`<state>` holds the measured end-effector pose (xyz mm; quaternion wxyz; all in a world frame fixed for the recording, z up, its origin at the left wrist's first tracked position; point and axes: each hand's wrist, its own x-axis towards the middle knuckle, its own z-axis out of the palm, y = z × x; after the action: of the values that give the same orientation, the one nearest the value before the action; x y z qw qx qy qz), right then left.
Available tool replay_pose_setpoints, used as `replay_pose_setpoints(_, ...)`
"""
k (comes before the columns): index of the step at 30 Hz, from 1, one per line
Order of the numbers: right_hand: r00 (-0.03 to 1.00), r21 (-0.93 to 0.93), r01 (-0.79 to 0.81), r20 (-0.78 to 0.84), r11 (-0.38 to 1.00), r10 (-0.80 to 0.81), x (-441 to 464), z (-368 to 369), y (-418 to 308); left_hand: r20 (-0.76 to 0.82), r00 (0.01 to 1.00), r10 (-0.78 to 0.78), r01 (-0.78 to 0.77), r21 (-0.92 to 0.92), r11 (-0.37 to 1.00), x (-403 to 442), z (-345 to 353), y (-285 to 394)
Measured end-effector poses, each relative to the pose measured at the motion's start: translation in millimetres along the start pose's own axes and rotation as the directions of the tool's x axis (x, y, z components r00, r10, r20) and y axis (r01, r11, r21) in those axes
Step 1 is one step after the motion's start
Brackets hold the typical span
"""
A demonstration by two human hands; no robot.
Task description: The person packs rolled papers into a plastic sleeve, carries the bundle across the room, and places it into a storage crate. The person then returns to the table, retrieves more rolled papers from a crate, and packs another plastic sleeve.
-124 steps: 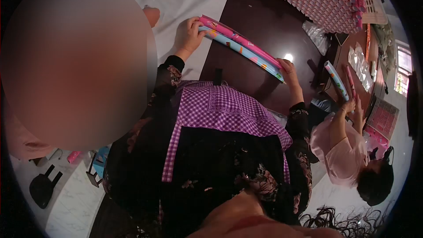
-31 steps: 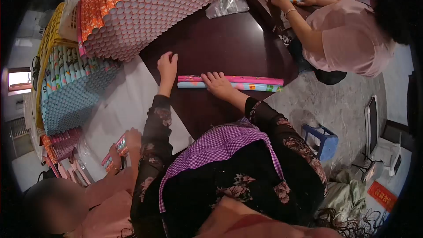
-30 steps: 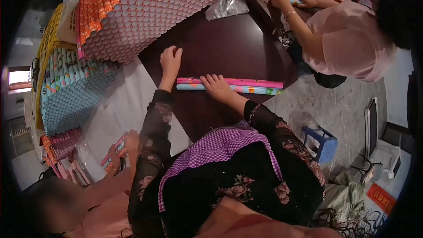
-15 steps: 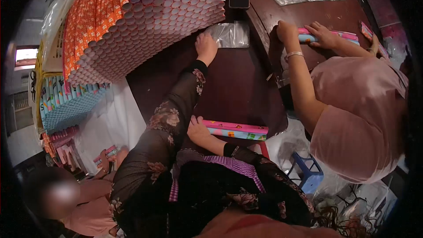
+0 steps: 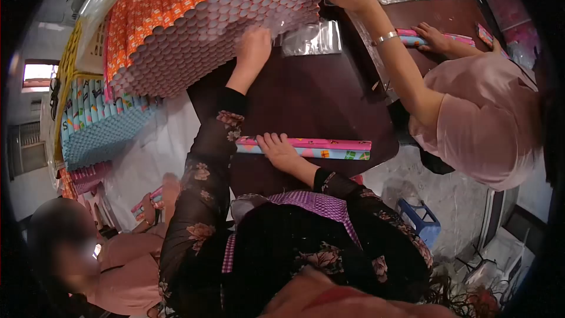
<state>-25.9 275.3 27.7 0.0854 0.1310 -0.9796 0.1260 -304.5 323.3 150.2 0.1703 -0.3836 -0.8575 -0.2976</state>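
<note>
My right hand [image 5: 281,152] lies over a pink roll [image 5: 335,143] and a light-blue patterned roll [image 5: 329,153] side by side on the dark table, its fingers bent across them. Raised in front of the big stack of rolls, my left hand [image 5: 253,53] is closed on a clear plastic bag [image 5: 278,23], which is thin and blurred. Just right of that hand, a pile of clear plastic bags [image 5: 312,40] rests on the table.
Orange-wrapped rolls [image 5: 170,0] with open ends are stacked high at the back left, pink ones on top. Blue rolls [image 5: 106,132] sit lower left. At right, a co-worker's arm [image 5: 388,41] reaches across the adjoining table. A blue stool [image 5: 421,224] stands on the floor.
My left hand has lifted off the bag pile and moved left with a bag. My right hand and the two rolls have shifted up the view. The co-worker's near hand has left the rolls and reached forward.
</note>
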Motion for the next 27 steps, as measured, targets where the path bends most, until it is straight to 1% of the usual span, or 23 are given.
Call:
replay_pose_setpoints(1,0.999,0.047,0.003,0.040,0.999,-0.005,0,-1,-1,-0.084,0.996,-0.008,-0.001,-0.106,0.994,-5,-27,-1)
replay_pose_setpoints(3,1.000,0.023,0.012,0.000,1.000,-0.012,0,-2,-1,-0.157,0.975,-0.156,0.133,-0.149,0.980,-26,-84,-5)
replay_pose_setpoints(4,1.000,0.033,0.016,0.021,0.999,-0.017,0,-6,-1,-0.113,0.939,-0.325,0.288,-0.258,0.922,-43,-106,-17)
replay_pose_setpoints(6,0.999,0.059,-0.013,0.052,0.998,0.010,4,-9,-5,-0.106,0.883,-0.458,0.412,-0.293,0.863,-91,-157,-34)
replay_pose_setpoints(7,1.000,0.026,-0.003,0.019,1.000,0.002,4,-7,-6,-0.182,0.860,-0.477,0.407,-0.317,0.856,-119,-174,-40)
replay_pose_setpoints(9,0.998,-0.010,-0.020,0.054,1.000,0.020,3,-8,-9,-0.033,0.676,-0.736,0.624,-0.506,0.596,-178,-211,-31)
replay_pose_setpoints(10,1.000,-0.008,0.002,-0.008,1.000,-0.002,3,-4,-9,-0.073,0.632,-0.772,0.637,-0.518,0.571,-214,-218,-40)
replay_pose_setpoints(11,1.000,-0.027,0.003,0.023,1.000,-0.003,0,1,-9,-0.079,0.611,-0.788,0.651,-0.517,0.557,-251,-224,-44)
replay_pose_setpoints(13,0.999,-0.065,0.003,0.047,0.998,0.000,3,6,-7,-0.151,0.444,-0.883,0.749,-0.480,0.458,-319,-230,-51)
replay_pose_setpoints(14,0.998,-0.046,0.001,0.058,0.999,0.001,2,2,-9,-0.150,0.427,-0.892,0.757,-0.480,0.443,-355,-230,-51)
replay_pose_setpoints(16,0.998,-0.011,0.002,0.061,1.000,-0.001,3,-2,-10,-0.201,0.295,-0.934,0.824,-0.440,0.355,-420,-224,-52)
replay_pose_setpoints(17,0.998,-0.017,0.007,0.057,1.000,-0.006,2,-2,-11,-0.202,0.282,-0.938,0.830,-0.439,0.344,-455,-215,-59)
replay_pose_setpoints(19,0.999,-0.029,-0.002,0.049,1.000,0.004,1,0,-11,-0.192,0.269,-0.944,0.880,-0.350,0.322,-484,-215,-47)
replay_pose_setpoints(20,0.998,-0.028,0.003,0.056,1.000,-0.002,1,1,-10,-0.068,0.193,-0.979,0.944,-0.258,0.204,-500,-218,-40)
replay_pose_setpoints(21,0.997,-0.042,-0.002,0.082,0.999,0.005,2,1,-9,-0.068,0.186,-0.980,0.945,-0.259,0.197,-512,-217,-39)
replay_pose_setpoints(22,0.994,-0.056,-0.007,0.108,0.998,0.014,1,0,-8,-0.114,0.262,-0.958,0.964,-0.022,0.266,-525,-213,-38)
replay_pose_setpoints(23,0.997,-0.053,0.000,0.078,0.999,0.004,1,3,-10,-0.136,0.346,-0.928,0.924,0.220,0.313,-539,-210,-43)
replay_pose_setpoints(24,0.997,-0.055,0.001,0.082,0.999,0.003,1,4,-9,-0.134,0.344,-0.930,0.925,0.219,0.311,-536,-213,-36)
replay_pose_setpoints(26,0.996,-0.034,0.002,0.085,0.999,0.001,1,3,-5,-0.146,0.434,-0.889,0.836,0.434,0.336,-510,-223,-11)
replay_pose_setpoints(27,0.996,-0.036,-0.002,0.088,0.999,0.006,2,4,-4,-0.141,0.434,-0.890,0.835,0.434,0.339,-502,-222,-9)
